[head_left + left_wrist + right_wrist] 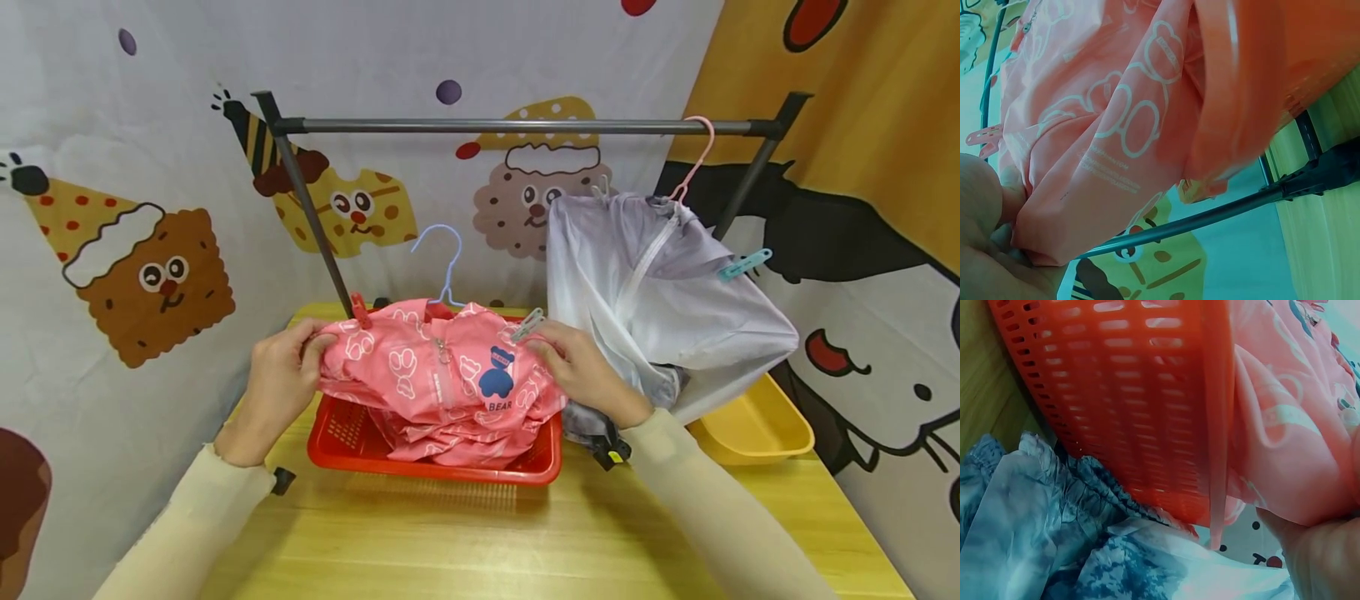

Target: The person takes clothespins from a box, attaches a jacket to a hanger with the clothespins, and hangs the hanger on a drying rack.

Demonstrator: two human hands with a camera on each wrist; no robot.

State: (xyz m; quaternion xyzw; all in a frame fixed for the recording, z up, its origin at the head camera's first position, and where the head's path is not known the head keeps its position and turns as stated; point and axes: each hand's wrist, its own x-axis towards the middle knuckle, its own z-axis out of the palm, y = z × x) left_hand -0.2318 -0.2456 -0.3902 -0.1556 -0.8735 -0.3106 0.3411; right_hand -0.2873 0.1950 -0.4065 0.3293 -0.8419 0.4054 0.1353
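A pink jacket (pixel 420 375) with white bear outlines and a blue bear print lies bunched over a red basket (pixel 435 473). Its collar has a blue hanger (pixel 450 258) sticking up out of it. On the left shoulder area sits a red clothespin (pixel 361 311); a grey-green clothespin (pixel 527 324) is on the other side. My left hand (pixel 281 383) pinches the jacket at its left edge, and in the left wrist view the fabric runs between thumb and fingers. My right hand (pixel 588 367) grips the jacket's right edge beside the grey-green clothespin.
Behind the basket stands a dark rack with a horizontal rail (pixel 465 127). A grey-white garment (pixel 622 275) hangs at its right on a pink hanger (pixel 699 158), with a teal clothespin (pixel 745 264). A yellow basket (pixel 757 425) stands under it on the wooden table (pixel 420 542).
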